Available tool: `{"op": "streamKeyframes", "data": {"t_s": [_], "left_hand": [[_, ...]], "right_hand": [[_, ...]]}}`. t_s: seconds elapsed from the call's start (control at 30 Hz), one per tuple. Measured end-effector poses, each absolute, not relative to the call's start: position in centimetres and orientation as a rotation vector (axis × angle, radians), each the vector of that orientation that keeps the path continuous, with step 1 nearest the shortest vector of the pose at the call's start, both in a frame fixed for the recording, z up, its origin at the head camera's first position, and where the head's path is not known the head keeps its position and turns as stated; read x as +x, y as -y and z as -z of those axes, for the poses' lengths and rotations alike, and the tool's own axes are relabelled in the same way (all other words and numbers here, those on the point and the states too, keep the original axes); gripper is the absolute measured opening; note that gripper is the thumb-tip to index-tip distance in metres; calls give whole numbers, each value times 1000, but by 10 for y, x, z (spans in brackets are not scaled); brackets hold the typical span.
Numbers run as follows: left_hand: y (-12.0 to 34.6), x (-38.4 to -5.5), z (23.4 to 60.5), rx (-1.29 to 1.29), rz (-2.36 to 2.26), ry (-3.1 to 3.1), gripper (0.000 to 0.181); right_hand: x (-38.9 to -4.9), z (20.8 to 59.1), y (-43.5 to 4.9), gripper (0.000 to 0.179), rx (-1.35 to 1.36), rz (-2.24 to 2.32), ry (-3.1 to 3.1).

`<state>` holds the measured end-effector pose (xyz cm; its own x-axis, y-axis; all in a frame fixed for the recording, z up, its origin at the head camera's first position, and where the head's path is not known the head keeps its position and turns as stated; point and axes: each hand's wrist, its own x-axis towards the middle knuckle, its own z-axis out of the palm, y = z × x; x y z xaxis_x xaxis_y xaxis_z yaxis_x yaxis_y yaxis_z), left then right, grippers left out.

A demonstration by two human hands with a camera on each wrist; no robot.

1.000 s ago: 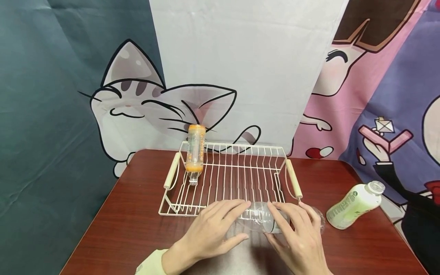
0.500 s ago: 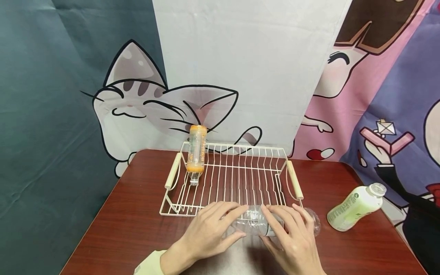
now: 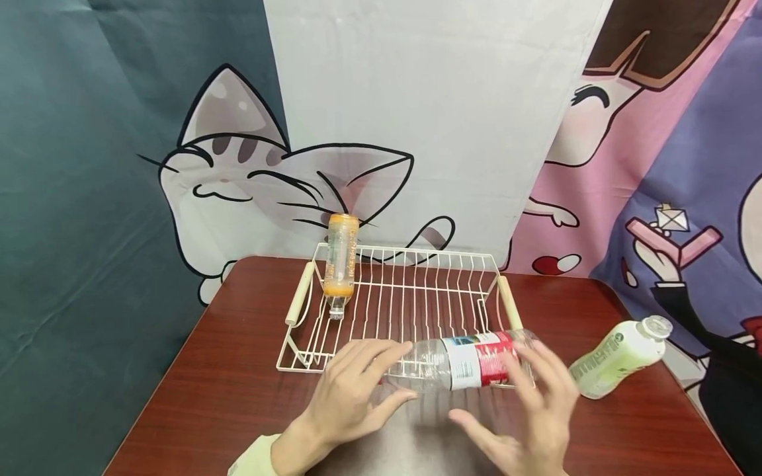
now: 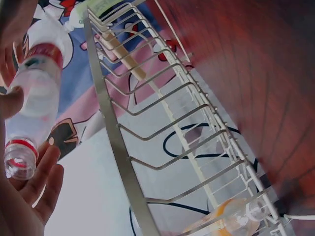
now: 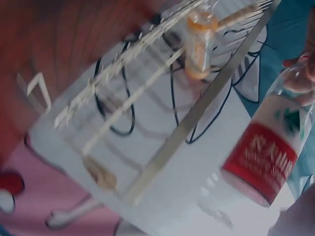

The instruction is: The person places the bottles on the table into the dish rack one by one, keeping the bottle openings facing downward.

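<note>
A clear plastic bottle (image 3: pixel 467 362) with a red and white label lies roughly sideways in the air over the front of the wire rack, its neck to the left. My left hand (image 3: pixel 357 390) grips it at the neck end, thumb below and fingers above in the head view. The right hand (image 3: pixel 530 416) is spread at the base end, thumb well apart from the bottle; whether its fingertips touch the base cannot be told. In the left wrist view the uncapped mouth of the bottle (image 4: pixel 37 93) sits between thumb and fingers.
A white wire rack with pale handles (image 3: pixel 300 294) stands on the red-brown table (image 3: pixel 202 377). An orange-banded clear bottle (image 3: pixel 340 258) leans neck down in its left end. A green and white bottle (image 3: pixel 619 357) stands at the right. A cartoon cloth (image 3: pixel 428 119) hangs behind.
The bottle has risen from the table's front and turned, so its red label shows. My right hand has come off its middle, moved right and spread its fingers. The left hand keeps the neck end.
</note>
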<state>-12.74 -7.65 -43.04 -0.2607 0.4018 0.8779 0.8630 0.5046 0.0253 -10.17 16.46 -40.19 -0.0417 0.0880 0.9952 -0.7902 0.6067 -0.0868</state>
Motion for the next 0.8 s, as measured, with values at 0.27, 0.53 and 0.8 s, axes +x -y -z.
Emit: {"op": "streamKeyframes", "data": {"t_s": [0.27, 0.53, 0.8], "left_hand": [[78, -127, 431, -936, 823, 1843, 56], [76, -127, 431, -914, 886, 1831, 56], [74, -125, 435, -947, 916, 1839, 58]], "right_hand": [[-92, 423, -185, 68, 357, -1918, 1112], [-88, 443, -200, 46, 224, -2606, 1356], [-89, 435, -183, 40, 216, -2672, 1356]]}}
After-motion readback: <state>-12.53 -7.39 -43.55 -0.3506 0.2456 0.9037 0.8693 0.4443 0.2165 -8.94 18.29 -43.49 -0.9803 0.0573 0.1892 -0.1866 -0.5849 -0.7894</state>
